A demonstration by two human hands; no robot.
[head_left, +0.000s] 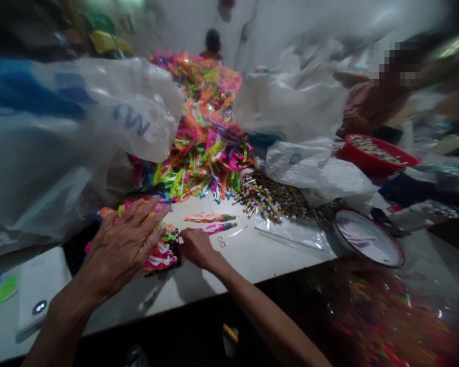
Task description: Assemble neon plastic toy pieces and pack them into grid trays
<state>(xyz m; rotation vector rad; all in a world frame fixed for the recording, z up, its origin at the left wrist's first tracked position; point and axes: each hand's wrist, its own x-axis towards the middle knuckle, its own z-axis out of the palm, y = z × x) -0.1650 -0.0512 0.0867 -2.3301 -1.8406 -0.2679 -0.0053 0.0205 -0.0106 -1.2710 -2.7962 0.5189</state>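
Note:
My left hand is stretched out flat, fingers extended, over a batch of bright pink, orange and yellow plastic pieces in a dark holder. At the holder's right edge is my right hand, its fingers curled together. A small white bit shows by its fingertips; what they grip is hidden. Just beyond the right hand lie an orange-and-white piece and a pink-and-white piece, each with a thin striped tube at one end. Beside them are small tan rings and a thin hooked wire.
A tall heap of coloured plastic pieces rises at the back, between large plastic bags. Right of it are many small tubes, a clear bag, a white basin and a red bowl. A white power bank lies left. Another person sits at right.

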